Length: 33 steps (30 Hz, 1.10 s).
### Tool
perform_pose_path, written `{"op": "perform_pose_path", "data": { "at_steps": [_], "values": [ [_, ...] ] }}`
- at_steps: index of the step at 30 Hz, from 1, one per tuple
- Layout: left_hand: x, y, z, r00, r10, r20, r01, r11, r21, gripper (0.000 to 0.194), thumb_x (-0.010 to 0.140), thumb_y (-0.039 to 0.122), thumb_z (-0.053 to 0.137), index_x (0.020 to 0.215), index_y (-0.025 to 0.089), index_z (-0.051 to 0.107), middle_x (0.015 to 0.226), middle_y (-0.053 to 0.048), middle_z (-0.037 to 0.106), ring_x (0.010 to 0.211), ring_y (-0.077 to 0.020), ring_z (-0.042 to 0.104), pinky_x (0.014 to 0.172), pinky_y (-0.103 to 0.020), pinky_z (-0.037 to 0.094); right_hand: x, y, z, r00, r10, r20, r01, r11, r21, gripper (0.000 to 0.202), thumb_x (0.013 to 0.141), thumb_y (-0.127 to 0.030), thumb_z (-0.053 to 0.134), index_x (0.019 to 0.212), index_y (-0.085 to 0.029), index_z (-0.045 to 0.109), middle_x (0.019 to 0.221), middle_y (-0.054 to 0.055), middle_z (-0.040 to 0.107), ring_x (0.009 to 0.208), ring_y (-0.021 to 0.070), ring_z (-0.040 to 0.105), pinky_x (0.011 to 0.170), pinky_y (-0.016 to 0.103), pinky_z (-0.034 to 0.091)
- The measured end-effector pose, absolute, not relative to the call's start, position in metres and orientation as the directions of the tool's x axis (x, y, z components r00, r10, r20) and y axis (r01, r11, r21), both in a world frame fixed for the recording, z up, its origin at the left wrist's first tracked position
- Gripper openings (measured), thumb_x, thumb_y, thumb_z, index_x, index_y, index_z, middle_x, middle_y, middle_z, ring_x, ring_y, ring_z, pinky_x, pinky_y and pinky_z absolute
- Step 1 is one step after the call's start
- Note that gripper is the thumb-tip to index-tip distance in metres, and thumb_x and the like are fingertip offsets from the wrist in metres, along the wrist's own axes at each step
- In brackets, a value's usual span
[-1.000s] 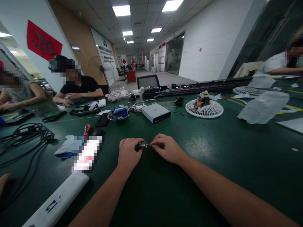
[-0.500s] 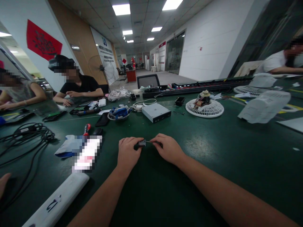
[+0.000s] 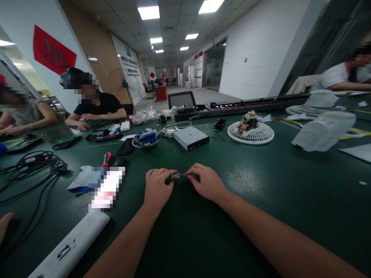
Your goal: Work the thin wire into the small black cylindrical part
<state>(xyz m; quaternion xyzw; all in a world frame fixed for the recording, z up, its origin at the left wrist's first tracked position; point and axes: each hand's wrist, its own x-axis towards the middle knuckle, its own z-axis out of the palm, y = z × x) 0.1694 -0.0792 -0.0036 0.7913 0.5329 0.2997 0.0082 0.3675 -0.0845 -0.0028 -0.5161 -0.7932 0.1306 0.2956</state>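
barely anything has moved since half a second ago: the small grey piece [image 3: 175, 176] has turned a touch in the left hand [image 3: 158, 185], and the thin rod [image 3: 183, 175] in the right hand [image 3: 207, 182] has dipped slightly with it. from where i stand the work seems underway and unfinished — rod and piece are lined up end to end, seemingly touching, though the spot is too small to be sure. what is already done to the piece doesn't show, and how much is left i can't tell. both are held above the green tabletop [image 3: 179, 239], nearer the person than the disc drive [image 3: 188, 136]. the left thumb and forefinger grip the piece; the right thumb and forefinger pinch the rod, the other fingers folded in. the left forearm [image 3: 124, 231] rises from the lower edge and the right forearm [image 3: 272, 227] slants in from the lower right, so the hands face each other, backs up — whether they rest on the tabletop is hard to say.
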Motion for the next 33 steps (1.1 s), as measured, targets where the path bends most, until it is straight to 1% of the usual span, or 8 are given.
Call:
{"op": "perform_pose_path", "data": {
  "at_steps": [4, 7, 10, 13, 17, 21, 27, 33],
  "values": [
    [0.1704, -0.0799, -0.0029, 0.262, 0.851, 0.454, 0.837, -0.435, 0.332, 0.03, 0.077, 0.015, 0.064, 0.102, 0.03, 0.07, 0.102, 0.001, 0.073, 0.099, -0.0222, 0.062, 0.096, -0.044, 0.035, 0.3668, -0.0874, -0.0014, -0.345, 0.887, 0.307, 0.77, 0.454, -0.448, 0.02, 0.087, -0.019, 0.054, 0.097, -0.022, 0.072, 0.098, 0.004, 0.066, 0.087, 0.0171, 0.061, 0.076, 0.031, 0.047],
    [0.1698, -0.0795, -0.0028, 0.262, 0.845, 0.466, 0.831, -0.443, 0.337, 0.03, 0.076, 0.014, 0.063, 0.101, 0.029, 0.07, 0.102, 0.0, 0.073, 0.099, -0.0231, 0.062, 0.096, -0.045, 0.035, 0.3653, -0.0891, -0.0011, -0.391, 0.861, 0.327, 0.716, 0.507, -0.48, 0.02, 0.086, -0.018, 0.055, 0.097, -0.021, 0.071, 0.1, 0.004, 0.066, 0.089, 0.0169, 0.061, 0.078, 0.03, 0.047],
    [0.1701, -0.0798, -0.0025, 0.253, 0.844, 0.472, 0.827, -0.442, 0.347, 0.028, 0.076, 0.015, 0.063, 0.1, 0.028, 0.07, 0.102, 0.0, 0.073, 0.099, -0.0234, 0.063, 0.097, -0.046, 0.036, 0.3639, -0.0893, -0.0008, -0.327, 0.883, 0.337, 0.721, 0.464, -0.515, 0.02, 0.087, -0.018, 0.054, 0.097, -0.021, 0.071, 0.099, 0.004, 0.067, 0.087, 0.0165, 0.061, 0.078, 0.031, 0.047],
    [0.1716, -0.0808, -0.0024, 0.249, 0.847, 0.47, 0.828, -0.438, 0.35, 0.024, 0.078, 0.018, 0.064, 0.099, 0.028, 0.07, 0.1, -0.001, 0.074, 0.097, -0.0238, 0.063, 0.097, -0.047, 0.035, 0.3625, -0.0897, -0.0003, -0.283, 0.899, 0.335, 0.773, 0.42, -0.475, 0.02, 0.087, -0.02, 0.053, 0.097, -0.022, 0.07, 0.096, 0.004, 0.067, 0.086, 0.017, 0.061, 0.076, 0.031, 0.046],
    [0.1723, -0.081, -0.0031, 0.211, 0.853, 0.477, 0.834, -0.412, 0.367, 0.023, 0.077, 0.019, 0.066, 0.098, 0.028, 0.069, 0.099, 0.0, 0.074, 0.096, -0.0238, 0.064, 0.095, -0.046, 0.036, 0.36, -0.0916, 0.0006, -0.228, 0.932, 0.283, 0.862, 0.328, -0.387, 0.015, 0.086, -0.031, 0.057, 0.089, -0.023, 0.069, 0.085, 0.003, 0.065, 0.075, 0.0177, 0.06, 0.063, 0.03, 0.043],
    [0.171, -0.0802, -0.0034, 0.166, 0.863, 0.478, 0.843, -0.375, 0.386, 0.025, 0.077, 0.021, 0.067, 0.101, 0.027, 0.068, 0.1, -0.001, 0.074, 0.096, -0.0243, 0.064, 0.095, -0.047, 0.036, 0.3597, -0.0921, 0.0011, -0.197, 0.952, 0.233, 0.898, 0.271, -0.347, 0.023, 0.079, -0.045, 0.065, 0.085, -0.024, 0.068, 0.084, 0.004, 0.065, 0.073, 0.0194, 0.06, 0.058, 0.03, 0.04],
    [0.1704, -0.0813, -0.0038, 0.186, 0.867, 0.461, 0.834, -0.388, 0.393, 0.024, 0.08, 0.025, 0.066, 0.104, 0.027, 0.067, 0.102, 0.0, 0.073, 0.096, -0.0239, 0.064, 0.096, -0.047, 0.036, 0.3613, -0.0905, -0.0006, -0.19, 0.965, 0.179, 0.853, 0.253, -0.456, 0.018, 0.084, -0.037, 0.061, 0.08, -0.022, 0.069, 0.077, 0.003, 0.069, 0.068, 0.0174, 0.061, 0.057, 0.028, 0.04],
    [0.1712, -0.0809, -0.0036, 0.236, 0.865, 0.443, 0.812, -0.426, 0.4, 0.024, 0.078, 0.024, 0.067, 0.102, 0.026, 0.067, 0.1, 0.0, 0.073, 0.096, -0.0231, 0.064, 0.096, -0.047, 0.036, 0.3584, -0.0897, -0.003, -0.213, 0.94, 0.268, 0.652, 0.341, -0.677, 0.02, 0.09, -0.03, 0.056, 0.101, -0.023, 0.07, 0.092, 0.003, 0.072, 0.078, 0.0159, 0.064, 0.067, 0.028, 0.046]
  ]
}}
